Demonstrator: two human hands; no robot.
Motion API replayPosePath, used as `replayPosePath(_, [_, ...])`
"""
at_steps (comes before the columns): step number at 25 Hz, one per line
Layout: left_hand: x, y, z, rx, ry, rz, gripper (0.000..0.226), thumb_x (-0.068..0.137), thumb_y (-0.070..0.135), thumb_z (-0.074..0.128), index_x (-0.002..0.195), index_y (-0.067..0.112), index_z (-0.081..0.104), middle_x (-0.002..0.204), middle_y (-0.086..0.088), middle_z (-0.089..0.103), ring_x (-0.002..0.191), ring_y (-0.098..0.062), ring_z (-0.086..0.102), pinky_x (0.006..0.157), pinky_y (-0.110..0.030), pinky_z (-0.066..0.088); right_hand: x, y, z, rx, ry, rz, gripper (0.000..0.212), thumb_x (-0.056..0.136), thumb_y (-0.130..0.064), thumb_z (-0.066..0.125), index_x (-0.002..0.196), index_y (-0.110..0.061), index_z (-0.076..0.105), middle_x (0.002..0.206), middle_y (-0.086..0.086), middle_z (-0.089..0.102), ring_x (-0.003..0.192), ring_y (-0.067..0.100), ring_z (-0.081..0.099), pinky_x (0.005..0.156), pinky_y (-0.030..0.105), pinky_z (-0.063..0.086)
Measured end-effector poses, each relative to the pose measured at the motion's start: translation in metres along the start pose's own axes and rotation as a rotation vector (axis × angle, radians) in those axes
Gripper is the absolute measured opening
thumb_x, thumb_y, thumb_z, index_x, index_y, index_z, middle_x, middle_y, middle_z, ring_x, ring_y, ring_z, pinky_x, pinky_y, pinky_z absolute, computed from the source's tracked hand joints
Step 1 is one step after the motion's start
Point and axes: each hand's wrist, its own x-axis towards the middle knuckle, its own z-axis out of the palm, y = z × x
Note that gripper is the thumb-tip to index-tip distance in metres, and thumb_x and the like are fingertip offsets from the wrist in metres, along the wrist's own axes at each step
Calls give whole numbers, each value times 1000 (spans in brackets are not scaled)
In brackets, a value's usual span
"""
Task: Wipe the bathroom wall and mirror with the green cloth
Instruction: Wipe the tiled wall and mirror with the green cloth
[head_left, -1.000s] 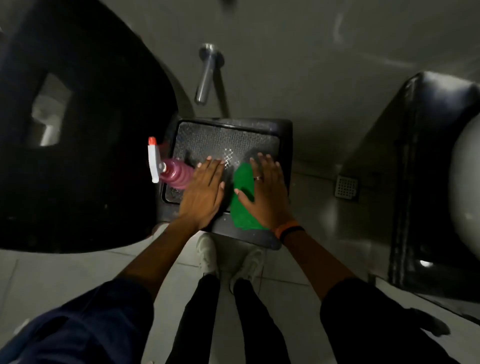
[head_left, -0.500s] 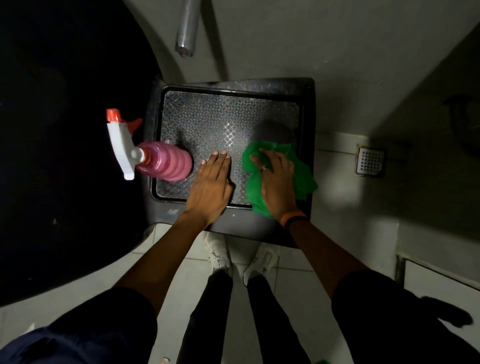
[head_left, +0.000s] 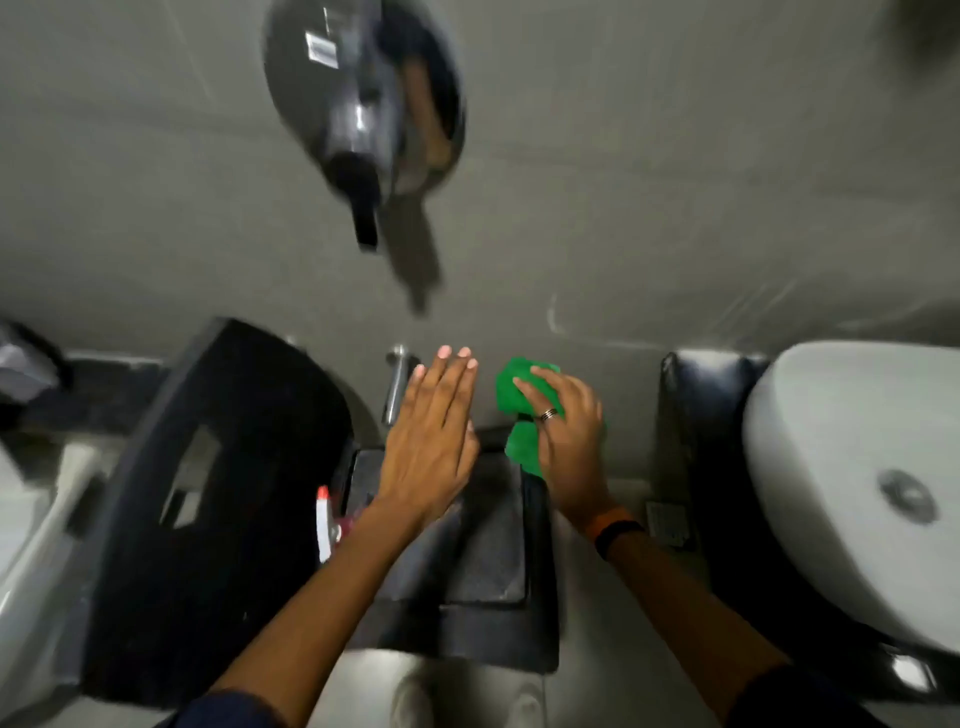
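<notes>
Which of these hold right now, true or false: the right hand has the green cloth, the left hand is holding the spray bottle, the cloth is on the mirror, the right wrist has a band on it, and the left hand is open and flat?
1. The right hand holds the green cloth. True.
2. The left hand holds the spray bottle. False: the bottle sits below the left forearm, ungripped.
3. The cloth is on the mirror. False: the mirror hangs higher on the wall, apart from the cloth.
4. A band is on the right wrist. True.
5. The left hand is open and flat. True.
</notes>
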Motion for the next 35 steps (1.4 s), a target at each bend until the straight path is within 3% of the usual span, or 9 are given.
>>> replayPosePath(7, [209, 65, -241, 112, 490, 177, 64, 100, 26, 39, 157, 1, 24, 166, -17, 25, 157, -30, 14, 130, -44, 7, 250, -90, -214, -133, 501, -255, 42, 96, -9, 56, 136, -19, 64, 139, 11, 63, 125, 30, 54, 98, 43, 42])
replayPosePath(11, [275, 99, -334, 150, 656, 248, 64, 101, 29, 36, 157, 0, 22, 167, -17, 23, 157, -31, 11, 130, -45, 8, 328, -130, -299, -219, 655, -404, 47, 89, 0, 74, 134, -12, 66, 137, 16, 65, 126, 35, 58, 97, 48, 53])
replayPosePath(15, [319, 137, -410, 195, 780, 353, 64, 101, 28, 37, 157, 0, 22, 167, -18, 24, 157, -30, 10, 129, -47, 11, 384, -156, -383, -314, 840, -502, 45, 89, 1, 75, 132, -11, 68, 136, 16, 67, 125, 35, 61, 97, 47, 52])
replayPosePath(23, [396, 237, -472, 251, 930, 427, 65, 101, 31, 37, 156, -1, 24, 166, -19, 25, 157, -31, 10, 128, -49, 17, 445, -131, -526, -452, 1049, -586, 43, 97, -1, 47, 134, -11, 66, 137, 14, 66, 128, 33, 56, 103, 48, 52])
replayPosePath(27, [430, 289, -468, 255, 966, 455, 66, 101, 31, 37, 157, 0, 22, 166, -19, 24, 158, -30, 8, 129, -48, 14, 483, -97, -607, -443, 1209, -562, 47, 94, 2, 44, 133, -11, 67, 136, 14, 67, 130, 29, 50, 103, 48, 52])
replayPosePath(29, [449, 311, -466, 261, 984, 467, 66, 101, 32, 37, 157, 0, 21, 166, -19, 24, 158, -30, 7, 129, -47, 12, 508, -81, -650, -386, 1317, -540, 50, 93, 4, 46, 137, -13, 63, 143, 14, 62, 137, 28, 45, 111, 47, 46])
replayPosePath(31, [467, 328, -461, 261, 1005, 470, 66, 101, 32, 37, 157, 1, 21, 166, -18, 24, 158, -29, 7, 130, -45, 10, 528, -53, -681, -434, 1187, -481, 54, 98, -8, 52, 151, -16, 46, 161, 14, 41, 152, 30, 29, 125, 52, 29])
replayPosePath(33, [481, 338, -454, 279, 1005, 481, 66, 102, 33, 35, 157, 1, 23, 166, -18, 26, 158, -28, 7, 130, -44, 9, 539, -18, -690, -608, 825, -333, 69, 103, -43, 52, 161, -23, 20, 173, 10, 8, 161, 29, 4, 130, 59, 10])
replayPosePath(35, [494, 344, -445, 294, 983, 490, 65, 102, 35, 33, 157, 2, 24, 165, -18, 27, 158, -28, 8, 129, -45, 11, 547, 12, -681, -598, 651, -263, 78, 99, -64, 45, 162, -30, 15, 174, 5, -4, 161, 24, -7, 131, 59, 4])
